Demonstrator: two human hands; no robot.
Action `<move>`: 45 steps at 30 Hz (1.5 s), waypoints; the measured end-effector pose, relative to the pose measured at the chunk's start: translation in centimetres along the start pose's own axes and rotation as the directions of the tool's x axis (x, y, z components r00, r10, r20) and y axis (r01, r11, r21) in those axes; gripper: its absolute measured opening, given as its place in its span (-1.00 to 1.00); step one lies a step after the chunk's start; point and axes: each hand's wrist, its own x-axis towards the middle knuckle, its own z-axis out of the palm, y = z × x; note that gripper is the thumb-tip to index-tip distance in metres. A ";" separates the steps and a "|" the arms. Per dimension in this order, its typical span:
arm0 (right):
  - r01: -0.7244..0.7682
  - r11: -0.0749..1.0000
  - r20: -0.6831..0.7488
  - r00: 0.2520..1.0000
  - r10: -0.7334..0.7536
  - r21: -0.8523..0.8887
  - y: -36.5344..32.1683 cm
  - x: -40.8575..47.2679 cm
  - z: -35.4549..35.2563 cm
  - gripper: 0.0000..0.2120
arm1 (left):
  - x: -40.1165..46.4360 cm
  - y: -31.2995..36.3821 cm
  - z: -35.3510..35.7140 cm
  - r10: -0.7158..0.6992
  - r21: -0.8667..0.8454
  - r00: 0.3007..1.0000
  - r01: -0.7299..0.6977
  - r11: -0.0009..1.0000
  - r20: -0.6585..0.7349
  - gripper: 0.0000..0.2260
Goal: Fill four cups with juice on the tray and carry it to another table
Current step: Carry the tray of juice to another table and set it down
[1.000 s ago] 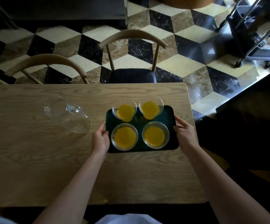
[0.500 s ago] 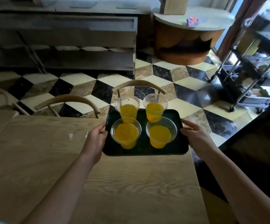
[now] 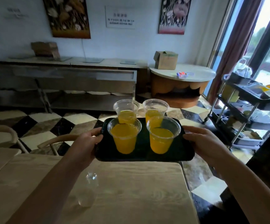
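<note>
A dark green tray [image 3: 143,156] is held in the air above the far end of the wooden table [image 3: 131,191]. My left hand [image 3: 86,143] grips its left edge and my right hand [image 3: 207,143] grips its right edge. On the tray stand several clear plastic cups of orange juice, upright: two near ones [image 3: 124,137] [image 3: 162,137] and two far ones [image 3: 126,110] [image 3: 155,109]. The empty glass pitcher [image 3: 88,191] stays on the table below my left forearm, partly hidden by it.
Two wooden chairs [image 3: 56,141] stand at the table's far side on a checkered floor. A long counter [image 3: 66,73] runs along the back wall, a round table [image 3: 182,73] with a cardboard box stands at the back right, and a metal cart [image 3: 247,110] stands by the window.
Both hands have lifted the tray off the table and raised it. My view has tilted up from the tabletop to the room.
</note>
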 end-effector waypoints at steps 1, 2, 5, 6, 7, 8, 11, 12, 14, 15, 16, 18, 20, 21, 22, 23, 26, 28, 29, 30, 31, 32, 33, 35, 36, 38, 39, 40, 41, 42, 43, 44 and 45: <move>0.004 1.000 0.012 1.000 -0.004 -0.009 -1.1 -0.2 0.1 -0.66 | -0.1 1.1 0.1 -0.007 -0.013 1.000 0.007 1.000 -0.005 -0.70; 0.010 1.000 0.015 1.000 -0.009 -0.019 -2.1 -0.3 0.2 -0.67 | -0.2 2.2 0.2 -0.009 -0.017 1.000 0.008 1.000 -0.007 -0.70; 0.013 0.998 -0.005 1.000 -0.013 -0.068 -4.5 -0.3 0.1 -0.68 | -0.3 5.3 0.2 0.005 -0.005 1.000 -0.005 1.000 0.018 -0.70; 0.012 0.998 -0.008 1.000 -0.012 -0.065 -5.3 -0.4 0.2 -0.68 | -0.4 6.2 0.3 0.008 0.002 1.000 -0.008 1.000 0.019 -0.71; 0.016 0.998 -0.006 1.000 -0.016 -0.067 -6.1 -0.4 0.1 -0.69 | -0.5 6.9 0.4 0.016 0.005 1.000 -0.016 1.000 0.013 -0.72; 0.021 0.997 -0.006 1.000 -0.021 -0.080 -6.9 -0.5 0.1 -0.71 | -0.6 7.6 0.5 0.023 0.009 1.000 -0.023 1.000 0.009 -0.72; 0.045 0.993 -0.005 0.999 -0.046 -0.114 -9.3 -0.6 0.1 -0.72 | -1.1 9.5 1.1 0.033 -0.002 0.999 -0.033 0.999 0.005 -0.71; 0.052 0.994 -0.007 0.999 -0.053 -0.093 -10.1 -0.8 0.3 -0.72 | -1.2 10.0 1.2 0.037 -0.012 0.999 -0.037 0.999 0.001 -0.71; 0.066 0.996 0.008 0.998 -0.065 -0.066 -11.6 -1.2 0.5 -0.73 | -1.4 11.2 1.2 0.046 -0.032 0.999 -0.046 0.998 0.001 -0.72; 0.072 0.995 0.011 0.997 -0.072 -0.065 -12.2 -1.1 0.5 -0.74 | -1.6 11.8 1.2 0.049 -0.046 0.999 -0.048 0.998 0.007 -0.72; 0.085 0.994 0.009 0.996 -0.084 -0.067 -12.8 -1.2 0.5 -0.75 | -1.8 12.4 1.4 0.054 -0.058 0.998 -0.053 0.997 0.014 -0.72; 0.114 0.991 -0.011 0.993 -0.115 -0.070 -14.0 -1.2 0.6 -0.76 | -2.3 13.5 1.5 0.072 -0.071 0.997 -0.071 0.995 0.021 -0.71; 0.122 0.990 -0.024 0.992 -0.124 -0.066 -15.0 -1.2 0.9 -0.76 | -2.8 14.9 1.5 0.084 -0.077 0.996 -0.082 0.994 0.016 -0.71; 0.125 0.990 -0.027 0.992 -0.126 -0.065 -15.5 -1.4 1.2 -0.75 | -3.0 15.6 1.5 0.082 -0.082 0.997 -0.081 0.993 0.007 -0.72; 0.128 0.990 -0.028 0.991 -0.130 -0.056 -16.0 -1.6 1.4 -0.74 | -3.3 16.3 1.5 0.079 -0.087 0.997 -0.079 0.993 -0.007 -0.74; 0.131 0.991 -0.026 0.991 -0.132 -0.040 -16.4 -1.7 1.6 -0.74 | -3.4 17.0 1.4 0.074 -0.096 0.997 -0.076 0.993 -0.026 -0.76; 0.128 0.992 0.021 0.992 -0.128 0.017 -17.6 -1.8 2.1 -0.69 | -3.5 19.0 0.7 0.071 -0.119 0.996 -0.077 0.990 -0.054 -0.79; 0.143 0.989 0.022 0.989 -0.144 0.027 -18.3 -1.8 2.5 -0.70 | -3.4 20.0 0.1 0.069 -0.145 0.997 -0.075 0.987 -0.043 -0.77; 0.158 0.987 0.023 0.987 -0.159 0.030 -18.7 -1.9 2.8 -0.73 | -3.5 20.5 -0.1 0.070 -0.156 0.997 -0.074 0.985 -0.031 -0.76; 0.175 0.984 0.030 0.984 -0.176 0.031 -19.0 -2.1 3.0 -0.77 | -3.7 20.8 -0.3 0.068 -0.172 0.997 -0.070 0.983 -0.020 -0.78; 0.186 0.982 0.037 0.982 -0.188 0.035 -19.3 -2.2 3.4 -0.80 | -3.9 21.0 -0.6 0.068 -0.188 0.998 -0.069 0.980 -0.013 -0.78; 0.189 0.981 0.048 0.981 -0.190 0.040 -19.6 -2.4 3.8 -0.82 | -4.2 21.3 -1.0 0.070 -0.199 0.998 -0.068 0.978 -0.001 -0.78; 0.185 0.982 0.063 0.980 -0.187 0.044 -19.8 -2.5 4.2 -0.83 | -4.4 21.4 -1.3 0.071 -0.204 0.997 -0.069 0.977 0.002 -0.77; 0.168 0.985 0.088 0.981 -0.172 0.043 -19.8 -2.4 5.1 -0.81 | -5.1 21.6 -2.1 0.076 -0.193 0.997 -0.075 0.978 -0.005 -0.79; 0.158 0.987 0.113 0.980 -0.162 0.044 -19.7 -2.3 5.5 -0.79 | -5.3 21.6 -2.5 0.080 -0.186 0.997 -0.083 0.979 -0.020 -0.79; 0.135 0.989 0.182 0.973 -0.145 0.066 -19.2 -2.2 6.4 -0.77 | -6.1 21.2 -3.1 0.089 -0.172 0.994 -0.098 0.980 -0.062 -0.80; 0.128 0.989 0.207 0.968 -0.140 0.069 -19.0 -2.1 6.8 -0.77 | -6.4 20.9 -3.5 0.088 -0.173 0.993 -0.100 0.980 -0.079 -0.81; 0.129 0.989 0.224 0.964 -0.141 0.066 -18.7 -1.9 7.2 -0.76 | -6.7 20.5 -4.0 0.085 -0.177 0.992 -0.101 0.979 -0.095 -0.81; 0.136 0.989 0.233 0.961 -0.147 0.059 -18.3 -1.7 7.5 -0.75 | -7.0 20.1 -4.5 0.081 -0.180 0.991 -0.100 0.979 -0.111 -0.80; 0.142 0.988 0.235 0.960 -0.151 0.056 -18.0 -1.4 7.8 -0.75 | -7.5 19.7 -4.9 0.074 -0.183 0.989 -0.098 0.978 -0.132 -0.78; 0.141 0.988 0.247 0.957 -0.153 0.065 -17.8 -1.1 8.1 -0.75 | -8.0 19.3 -5.2 0.063 -0.199 0.986 -0.094 0.976 -0.154 -0.74; 0.135 0.989 0.271 0.951 -0.147 0.062 -17.5 -0.7 8.5 -0.75 | -8.7 18.9 -5.5 0.054 -0.220 0.982 -0.094 0.971 -0.182 -0.71; 0.122 0.991 0.300 0.944 -0.135 0.062 -17.2 -0.3 8.9 -0.75 | -9.2 18.5 -5.7 0.058 -0.242 0.976 -0.109 0.964 -0.208 -0.69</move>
